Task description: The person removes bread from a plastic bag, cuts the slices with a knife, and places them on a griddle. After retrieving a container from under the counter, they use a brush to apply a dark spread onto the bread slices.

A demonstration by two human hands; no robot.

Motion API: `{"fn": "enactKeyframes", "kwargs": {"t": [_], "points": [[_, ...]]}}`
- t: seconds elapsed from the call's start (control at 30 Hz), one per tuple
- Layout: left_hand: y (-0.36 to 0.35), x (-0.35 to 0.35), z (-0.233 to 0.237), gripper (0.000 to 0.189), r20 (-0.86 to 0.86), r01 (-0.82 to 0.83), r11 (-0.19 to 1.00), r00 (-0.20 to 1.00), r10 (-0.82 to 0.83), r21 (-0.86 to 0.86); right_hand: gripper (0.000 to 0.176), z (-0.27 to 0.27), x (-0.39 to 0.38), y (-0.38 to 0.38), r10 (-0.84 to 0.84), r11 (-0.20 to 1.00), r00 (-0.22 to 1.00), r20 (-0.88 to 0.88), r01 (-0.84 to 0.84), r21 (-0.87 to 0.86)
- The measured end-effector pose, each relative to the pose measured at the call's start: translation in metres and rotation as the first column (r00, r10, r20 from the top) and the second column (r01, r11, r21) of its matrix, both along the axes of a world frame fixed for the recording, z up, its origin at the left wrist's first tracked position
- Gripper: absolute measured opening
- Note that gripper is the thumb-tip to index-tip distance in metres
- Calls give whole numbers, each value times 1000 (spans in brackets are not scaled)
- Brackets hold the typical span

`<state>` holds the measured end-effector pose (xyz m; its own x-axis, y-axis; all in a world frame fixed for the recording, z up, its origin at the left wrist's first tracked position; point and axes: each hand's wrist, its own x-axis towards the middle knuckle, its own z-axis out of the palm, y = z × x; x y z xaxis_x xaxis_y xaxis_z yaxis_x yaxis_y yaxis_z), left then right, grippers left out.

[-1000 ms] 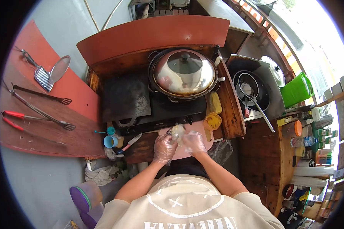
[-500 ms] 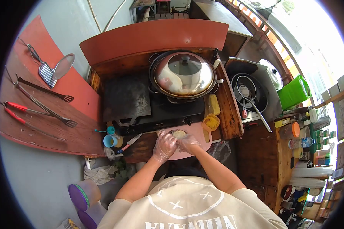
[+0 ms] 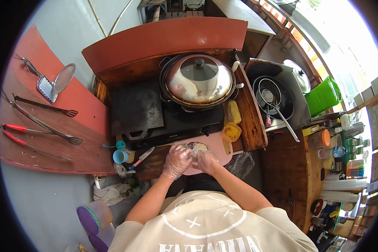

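Both of my hands wear clear plastic gloves and meet over a pink cutting board [image 3: 220, 145]. Between them is a pale, roundish piece of food [image 3: 199, 146] with dark patches at its edge; its kind I cannot make out. My left hand [image 3: 177, 160] is closed on its left side, fingers curled. My right hand [image 3: 206, 161] pinches the near side, its fingertips partly hidden by the food and the glove. A knife [image 3: 143, 156] lies on the wood left of the board. Near the board's far right corner stands a tub of yellow spread [image 3: 231, 132].
Beyond the board is a black stove [image 3: 189, 126] carrying a lidded pan [image 3: 197, 82] and a dark flat griddle [image 3: 136, 109]. A blue cup [image 3: 120, 156] stands at left. A strainer [image 3: 270, 92] rests in a wok at right. Tongs [image 3: 46, 124] hang on the left panel.
My right hand has shifted slightly left and down, and more of the food's dark edge shows. The view has moved a little; both hands stay at the food.
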<state>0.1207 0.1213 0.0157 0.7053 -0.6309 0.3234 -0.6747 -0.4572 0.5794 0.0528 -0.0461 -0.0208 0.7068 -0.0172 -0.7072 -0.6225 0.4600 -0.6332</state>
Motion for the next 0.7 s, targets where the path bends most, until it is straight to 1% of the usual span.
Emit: {"fn": "enactKeyframes", "kwargs": {"t": [0.03, 0.07, 0.1, 0.13, 0.17, 0.2, 0.23, 0.27, 0.3, 0.37, 0.4, 0.47, 0.5, 0.57, 0.6, 0.63, 0.67, 0.7], "points": [[0, 3, 0, 9, -44, 34, 999, 999, -32, 27, 29, 9, -3, -7, 483, 730, 874, 55, -367, -577], [0, 6, 0, 9, -40, 40, 999, 998, -39, 24, 33, 16, -3, -12, 798, 73, 572, -190, -405, -912], [0, 6, -2, 10, -39, 58, 996, 998, -55, 73, 33, 3, -4, -12, 793, 73, 579, -190, -400, -913], [0, 7, -3, 12, -38, 76, 990, 997, -72, 122, 28, -26, -8, -11, 817, 106, 569, -90, -302, -947], [-1, 7, -3, 12, -33, 84, 989, 996, -81, 118, 24, -42, -8, -11, 836, 143, 548, 10, -201, -969], [-2, 7, -2, 11, -28, 68, 985, 998, -65, 158, 24, -28, -1, -7, 831, 141, 556, 9, -194, -971], [-3, 7, -1, 11, -23, 53, 979, 999, -49, 197, 25, 0, 7, 0, 567, 457, 823, 40, -275, -846], [-4, 7, 1, 11, -18, 62, 979, 998, -60, 194, 27, 17, 13, 3, 233, 738, 971, -45, -207, -642], [-4, 7, 3, 10, -13, 48, 983, 999, -46, 178, 27, 16, 13, 2, 223, 738, 974, -42, -197, -646], [-6, 6, 3, 9, -4, 43, 987, 999, -43, 157, 36, 14, 11, -1, 226, 753, 974, 8, -170, -635], [-6, 6, 0, 10, 16, 37, 991, 999, -39, 125, 36, 9, 9, -3, 217, 753, 976, 9, -161, -638], [-5, 5, -6, 11, 35, 40, 995, 998, -43, 91, 36, -1, 7, -4, 226, 722, 966, 128, -78, -687], [-4, 4, -8, 12, 47, 51, 995, 997, -55, 80, 36, -10, 7, -5, 218, 723, 968, 127, -73, -687], [-3, 1, -9, 13, 59, 67, 995, 996, -71, 72, 28, -30, 8, -6, 150, 772, 941, 304, 81, -631], [-2, 0, -6, 13, 73, 69, 997, 995, -72, 39, 28, -41, 11, -6, 145, 773, 942, 304, 84, -629], [-2, -1, -6, 14, 88, 72, 997, 993, -72, 6, 29, -50, 15, -7, 70, 768, 987, 143, 38, -639], [-2, -2, -6, 14, 85, 75, 997, 994, -76, 9, 30, -58, 15, -6, -6, 768, 1000, -26, -12, -640], [-2, -5, -7, 14, 78, 67, 998, 995, -65, -22, 30, -40, 13, -5, -5, 772, 1000, -31, -16, -635]]}}
